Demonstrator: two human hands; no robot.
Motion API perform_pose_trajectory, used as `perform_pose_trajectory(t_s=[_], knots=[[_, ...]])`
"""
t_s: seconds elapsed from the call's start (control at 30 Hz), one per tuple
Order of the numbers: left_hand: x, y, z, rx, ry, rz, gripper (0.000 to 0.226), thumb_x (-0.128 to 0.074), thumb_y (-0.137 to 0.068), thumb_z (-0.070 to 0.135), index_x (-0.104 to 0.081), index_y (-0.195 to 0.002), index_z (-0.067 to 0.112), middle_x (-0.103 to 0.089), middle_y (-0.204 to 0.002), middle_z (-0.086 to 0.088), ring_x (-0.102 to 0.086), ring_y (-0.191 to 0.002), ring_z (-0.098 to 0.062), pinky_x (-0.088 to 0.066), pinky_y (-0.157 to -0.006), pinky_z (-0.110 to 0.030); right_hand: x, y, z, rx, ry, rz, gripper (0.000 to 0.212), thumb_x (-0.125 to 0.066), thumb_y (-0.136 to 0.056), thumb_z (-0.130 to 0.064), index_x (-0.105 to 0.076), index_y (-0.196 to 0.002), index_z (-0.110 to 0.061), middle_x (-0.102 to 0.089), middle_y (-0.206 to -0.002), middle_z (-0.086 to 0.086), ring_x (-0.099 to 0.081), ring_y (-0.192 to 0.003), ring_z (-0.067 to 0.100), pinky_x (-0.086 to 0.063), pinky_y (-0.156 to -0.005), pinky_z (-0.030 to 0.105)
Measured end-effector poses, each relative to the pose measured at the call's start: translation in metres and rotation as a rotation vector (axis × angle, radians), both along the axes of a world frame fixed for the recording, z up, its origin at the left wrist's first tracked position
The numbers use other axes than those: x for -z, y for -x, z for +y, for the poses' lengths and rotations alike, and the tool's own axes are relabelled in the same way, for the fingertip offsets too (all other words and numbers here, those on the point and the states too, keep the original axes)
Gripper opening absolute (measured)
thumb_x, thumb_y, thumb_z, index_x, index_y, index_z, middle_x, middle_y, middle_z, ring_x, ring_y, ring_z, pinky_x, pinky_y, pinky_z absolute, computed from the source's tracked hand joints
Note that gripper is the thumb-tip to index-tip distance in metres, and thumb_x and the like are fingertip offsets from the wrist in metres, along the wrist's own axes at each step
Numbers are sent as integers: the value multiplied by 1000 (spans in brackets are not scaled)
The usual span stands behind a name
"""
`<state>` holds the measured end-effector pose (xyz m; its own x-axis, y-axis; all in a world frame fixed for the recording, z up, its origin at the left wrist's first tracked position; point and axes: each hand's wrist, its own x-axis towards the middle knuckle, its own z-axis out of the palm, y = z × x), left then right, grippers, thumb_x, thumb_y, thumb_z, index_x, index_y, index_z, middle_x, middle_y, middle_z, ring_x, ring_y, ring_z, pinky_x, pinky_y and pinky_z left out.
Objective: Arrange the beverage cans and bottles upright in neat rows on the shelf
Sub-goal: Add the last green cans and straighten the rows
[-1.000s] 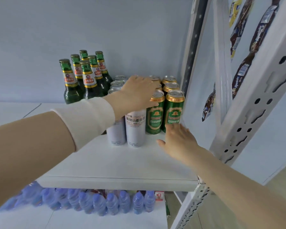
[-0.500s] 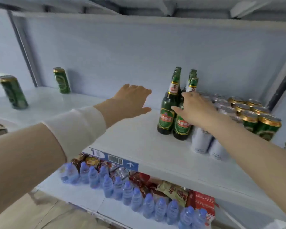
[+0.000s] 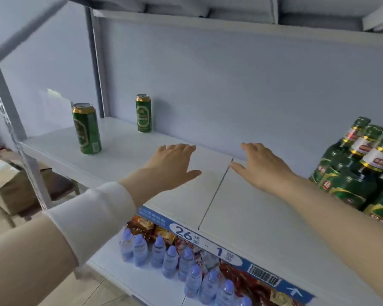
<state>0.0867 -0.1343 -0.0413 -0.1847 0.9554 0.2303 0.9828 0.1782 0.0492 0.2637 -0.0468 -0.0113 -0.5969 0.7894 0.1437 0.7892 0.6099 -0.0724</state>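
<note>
Left hand [image 3: 170,164]: fingers spread, empty, above the white metal shelf [image 3: 241,208].
Right hand [image 3: 263,164]: fingers apart, empty.
Shelf's left end: green aluminium can [image 3: 87,128]; second green can [image 3: 143,113] behind.
Shelf's right end: green glass bottles [image 3: 363,171].

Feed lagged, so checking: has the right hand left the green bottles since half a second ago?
Yes. The right hand has moved left off the green bottles and is now spread open over the shelf, by its seam.
</note>
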Motion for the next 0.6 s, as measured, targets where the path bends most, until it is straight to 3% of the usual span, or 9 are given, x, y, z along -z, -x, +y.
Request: perform_pose_trajectory(t_s=[0.27, 0.6], knots=[[-31, 142, -10, -142, -83, -38, 65, -45, -90, 51, -26, -144, 20, -38, -146, -4, -40, -131, -25, -30, -108, -38, -4, 155, 26, -131, 59, 89, 64, -40, -94, -47, -24, -144, -10, -30, -148, 11, -30, -136, 27, -30, -106, 37], [-28, 339, -31, -138, -99, -120, 78, -52, -82, 59, -23, -145, 23, -28, -153, 0, -31, -138, -24, -26, -111, -41, 15, 352, 12, -113, 92, 108, 60, -44, -93, -46, -32, -139, -9, -38, -141, 13, -39, -129, 29, -36, -100, 38]])
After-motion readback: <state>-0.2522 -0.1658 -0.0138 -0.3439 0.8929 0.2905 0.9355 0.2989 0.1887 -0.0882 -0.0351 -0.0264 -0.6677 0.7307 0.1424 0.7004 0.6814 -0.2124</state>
